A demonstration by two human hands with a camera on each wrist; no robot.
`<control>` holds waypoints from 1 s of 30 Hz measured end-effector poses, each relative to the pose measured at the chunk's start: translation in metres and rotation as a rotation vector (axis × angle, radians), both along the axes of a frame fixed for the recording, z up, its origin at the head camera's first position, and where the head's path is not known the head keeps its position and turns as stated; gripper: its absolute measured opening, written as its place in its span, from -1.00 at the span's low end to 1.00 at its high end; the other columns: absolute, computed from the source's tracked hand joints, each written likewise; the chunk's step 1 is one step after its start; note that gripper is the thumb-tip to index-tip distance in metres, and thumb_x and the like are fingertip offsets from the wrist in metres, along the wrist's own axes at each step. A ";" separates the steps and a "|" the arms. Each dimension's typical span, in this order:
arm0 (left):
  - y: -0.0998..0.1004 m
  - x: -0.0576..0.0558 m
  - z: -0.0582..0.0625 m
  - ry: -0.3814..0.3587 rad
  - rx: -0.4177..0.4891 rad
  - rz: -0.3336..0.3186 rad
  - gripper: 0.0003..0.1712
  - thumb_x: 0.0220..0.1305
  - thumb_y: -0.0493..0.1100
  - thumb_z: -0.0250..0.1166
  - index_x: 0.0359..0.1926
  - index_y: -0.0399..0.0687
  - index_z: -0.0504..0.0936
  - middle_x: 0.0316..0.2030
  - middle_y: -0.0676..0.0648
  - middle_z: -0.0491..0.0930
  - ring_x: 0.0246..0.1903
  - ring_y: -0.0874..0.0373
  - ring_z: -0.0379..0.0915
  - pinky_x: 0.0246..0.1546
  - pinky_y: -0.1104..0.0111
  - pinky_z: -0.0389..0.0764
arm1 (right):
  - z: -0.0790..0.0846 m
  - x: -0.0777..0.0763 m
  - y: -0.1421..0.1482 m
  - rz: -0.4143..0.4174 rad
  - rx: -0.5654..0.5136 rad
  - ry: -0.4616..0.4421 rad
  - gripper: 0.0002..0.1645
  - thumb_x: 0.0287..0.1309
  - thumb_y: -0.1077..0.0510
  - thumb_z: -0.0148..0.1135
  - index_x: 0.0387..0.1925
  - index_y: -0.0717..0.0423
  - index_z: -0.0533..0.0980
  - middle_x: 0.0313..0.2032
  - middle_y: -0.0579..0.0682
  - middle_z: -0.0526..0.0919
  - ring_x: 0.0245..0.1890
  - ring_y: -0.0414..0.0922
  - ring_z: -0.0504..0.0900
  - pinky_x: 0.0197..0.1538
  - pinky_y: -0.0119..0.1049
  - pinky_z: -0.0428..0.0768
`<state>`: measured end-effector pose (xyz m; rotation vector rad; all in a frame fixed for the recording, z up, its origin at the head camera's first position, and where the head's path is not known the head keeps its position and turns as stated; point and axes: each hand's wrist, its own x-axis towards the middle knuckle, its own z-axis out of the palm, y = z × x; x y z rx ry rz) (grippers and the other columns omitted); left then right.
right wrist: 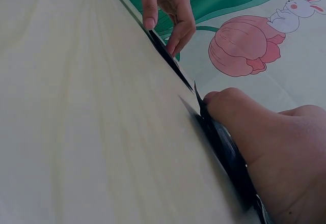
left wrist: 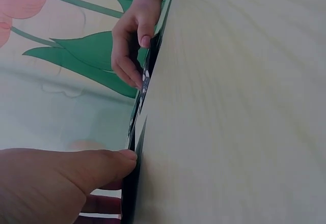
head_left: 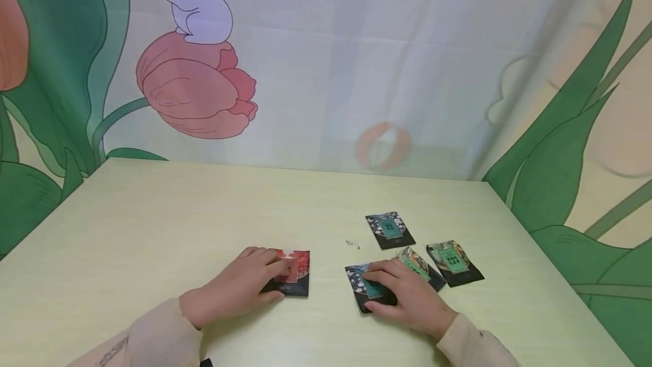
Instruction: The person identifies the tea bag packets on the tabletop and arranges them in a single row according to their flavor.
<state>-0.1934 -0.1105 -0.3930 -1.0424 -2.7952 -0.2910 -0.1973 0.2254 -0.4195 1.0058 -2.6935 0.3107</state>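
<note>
My left hand (head_left: 239, 285) is over a red-and-black sachet (head_left: 301, 282), fingers across its printed face and thumb at its near left edge, gripping it. In the left wrist view, the left thumb presses the dark sachet edge close over the table. My right hand (head_left: 407, 293) grips a flat blue-and-black sachet (head_left: 357, 287) with white flower print, fingers on top and thumb at the near edge. Its dark edge (right wrist: 224, 147) stands slightly raised in the right wrist view. Behind the right hand lies a green-and-black sachet (head_left: 435, 279), partly hidden by that hand.
Another blue flowered sachet (head_left: 391, 231) lies farther back, and a second green one (head_left: 455, 263) lies to the right. Small dark marks (head_left: 352, 243) show on the pale table (head_left: 214, 208). A printed curtain (head_left: 316, 72) hangs along the table's far edge.
</note>
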 end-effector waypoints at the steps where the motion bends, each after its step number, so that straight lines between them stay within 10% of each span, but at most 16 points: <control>1: -0.001 0.001 0.000 -0.003 0.001 0.001 -0.58 0.09 0.07 0.41 -0.05 0.05 0.61 -0.05 -0.03 0.58 0.03 0.03 0.47 0.17 0.10 0.42 | 0.000 0.000 0.000 -0.002 0.001 -0.002 -0.46 0.14 -0.33 0.21 0.01 -0.13 0.58 0.05 -0.23 0.57 0.07 -0.22 0.51 0.09 -0.23 0.57; 30: -0.026 0.013 -0.002 0.020 0.040 -0.010 -0.62 0.08 0.02 0.43 -0.08 0.07 0.59 -0.08 0.06 0.56 -0.06 0.11 0.46 0.08 0.13 0.48 | 0.000 -0.001 0.001 0.007 0.005 0.028 -0.48 0.12 -0.31 0.24 0.00 -0.12 0.60 0.04 -0.21 0.59 0.07 -0.21 0.52 0.12 -0.22 0.55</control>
